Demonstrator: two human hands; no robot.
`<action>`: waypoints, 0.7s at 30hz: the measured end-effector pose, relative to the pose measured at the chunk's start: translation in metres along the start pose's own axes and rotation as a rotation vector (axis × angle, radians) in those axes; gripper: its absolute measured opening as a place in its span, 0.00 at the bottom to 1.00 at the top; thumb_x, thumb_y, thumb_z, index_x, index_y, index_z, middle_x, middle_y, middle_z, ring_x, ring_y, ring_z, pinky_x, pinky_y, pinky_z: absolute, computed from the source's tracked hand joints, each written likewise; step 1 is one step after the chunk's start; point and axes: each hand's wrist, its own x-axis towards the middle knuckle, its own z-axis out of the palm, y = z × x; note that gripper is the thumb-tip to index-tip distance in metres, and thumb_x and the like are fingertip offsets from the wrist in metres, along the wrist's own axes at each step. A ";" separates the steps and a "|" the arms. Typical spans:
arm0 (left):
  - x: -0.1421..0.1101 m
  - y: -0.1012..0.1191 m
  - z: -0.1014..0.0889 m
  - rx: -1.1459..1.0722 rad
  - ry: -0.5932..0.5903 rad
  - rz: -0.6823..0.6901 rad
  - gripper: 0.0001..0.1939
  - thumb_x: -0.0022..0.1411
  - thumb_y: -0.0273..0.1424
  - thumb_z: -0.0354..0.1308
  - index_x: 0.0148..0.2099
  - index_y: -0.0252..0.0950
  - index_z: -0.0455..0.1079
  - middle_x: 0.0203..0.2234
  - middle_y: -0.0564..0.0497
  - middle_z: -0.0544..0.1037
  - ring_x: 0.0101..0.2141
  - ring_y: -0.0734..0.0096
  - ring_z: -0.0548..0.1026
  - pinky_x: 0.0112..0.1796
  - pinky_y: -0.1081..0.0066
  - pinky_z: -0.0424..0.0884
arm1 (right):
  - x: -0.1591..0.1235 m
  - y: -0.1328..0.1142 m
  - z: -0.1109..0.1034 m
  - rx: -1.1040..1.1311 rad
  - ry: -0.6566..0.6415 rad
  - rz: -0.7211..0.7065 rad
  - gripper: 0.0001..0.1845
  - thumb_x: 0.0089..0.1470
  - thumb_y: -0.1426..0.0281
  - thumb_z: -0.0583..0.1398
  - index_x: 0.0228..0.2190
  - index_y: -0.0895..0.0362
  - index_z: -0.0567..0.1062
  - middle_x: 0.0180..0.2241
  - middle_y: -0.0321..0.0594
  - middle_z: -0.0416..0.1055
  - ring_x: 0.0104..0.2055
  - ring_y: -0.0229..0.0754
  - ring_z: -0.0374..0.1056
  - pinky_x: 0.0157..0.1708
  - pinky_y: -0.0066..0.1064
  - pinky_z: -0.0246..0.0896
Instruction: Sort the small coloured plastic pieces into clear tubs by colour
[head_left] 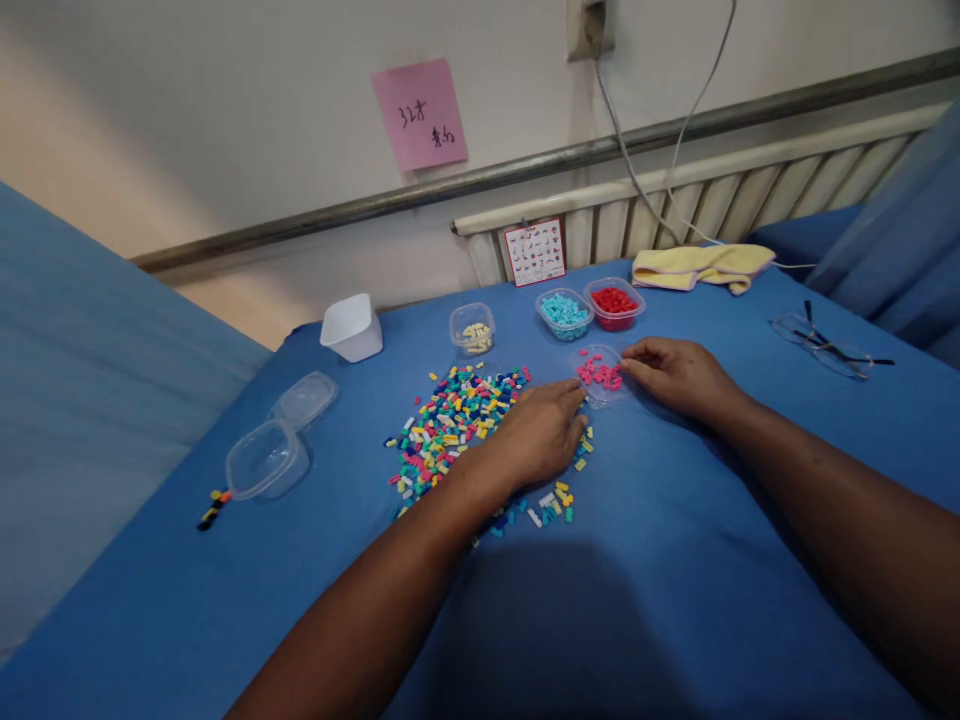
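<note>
A shallow clear plastic lid [600, 399] with several pink toy bricks [600, 372] on it lies on the blue-covered table. My right hand [679, 375] is at the lid's right edge, thumb and fingers closed on the rim. From the left, my left hand [544, 430] reaches over the mixed brick pile [457, 415], its fingers stretched out to the lid's left edge and the thumb apart. No brick shows in the left hand; its palm side is hidden. Part of the pile is covered by my left hand and forearm.
Behind the lid stand clear tubs of light-blue bricks [564, 312], red bricks [615, 302] and cream bricks [475, 337]. Leftward are a white tub [352, 328], a clear tub [264, 462] and a lid [306, 398]. Eyeglasses [825, 345] and a yellow cloth [697, 268] lie rightward.
</note>
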 end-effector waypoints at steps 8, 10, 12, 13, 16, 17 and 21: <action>0.014 0.001 -0.001 0.047 0.031 -0.016 0.20 0.79 0.36 0.56 0.64 0.31 0.77 0.63 0.36 0.81 0.63 0.49 0.78 0.67 0.53 0.71 | 0.001 0.001 0.001 -0.082 0.037 0.040 0.14 0.62 0.58 0.67 0.44 0.50 0.88 0.42 0.43 0.88 0.41 0.52 0.84 0.42 0.42 0.76; 0.019 0.003 -0.004 0.075 0.040 -0.048 0.19 0.79 0.39 0.57 0.61 0.32 0.78 0.58 0.37 0.82 0.59 0.48 0.79 0.63 0.53 0.74 | 0.001 0.002 0.002 -0.081 0.047 0.029 0.14 0.62 0.58 0.67 0.44 0.50 0.88 0.41 0.43 0.88 0.41 0.53 0.84 0.43 0.42 0.76; 0.022 0.005 -0.007 0.105 0.049 -0.082 0.20 0.78 0.41 0.58 0.59 0.32 0.78 0.56 0.36 0.82 0.56 0.47 0.79 0.60 0.52 0.75 | 0.000 0.003 0.003 -0.074 0.044 0.017 0.14 0.62 0.58 0.66 0.44 0.50 0.88 0.41 0.43 0.88 0.41 0.52 0.83 0.43 0.42 0.76; 0.023 0.006 -0.008 0.121 0.047 -0.099 0.19 0.78 0.42 0.59 0.57 0.32 0.79 0.55 0.36 0.82 0.55 0.46 0.79 0.59 0.51 0.75 | 0.000 0.003 0.003 -0.070 0.041 0.012 0.15 0.63 0.58 0.66 0.45 0.50 0.88 0.41 0.43 0.88 0.40 0.52 0.83 0.43 0.43 0.77; 0.021 0.008 -0.011 0.147 0.026 -0.135 0.17 0.77 0.42 0.58 0.49 0.33 0.80 0.51 0.36 0.82 0.52 0.47 0.80 0.57 0.51 0.75 | -0.001 0.003 0.003 -0.063 0.035 0.000 0.15 0.63 0.58 0.65 0.45 0.50 0.88 0.40 0.42 0.88 0.39 0.51 0.83 0.43 0.43 0.77; 0.020 0.008 -0.012 0.146 0.021 -0.143 0.17 0.77 0.42 0.58 0.49 0.33 0.80 0.50 0.36 0.82 0.51 0.47 0.80 0.57 0.51 0.75 | -0.001 0.003 0.003 -0.065 0.036 -0.002 0.15 0.63 0.57 0.65 0.45 0.50 0.88 0.40 0.42 0.88 0.39 0.51 0.83 0.43 0.42 0.77; 0.010 0.007 -0.013 0.124 0.018 -0.149 0.16 0.74 0.39 0.61 0.55 0.34 0.77 0.52 0.37 0.82 0.52 0.47 0.80 0.56 0.52 0.76 | -0.002 0.000 0.002 -0.073 0.032 -0.003 0.16 0.63 0.57 0.65 0.46 0.50 0.88 0.39 0.42 0.88 0.38 0.51 0.83 0.42 0.42 0.76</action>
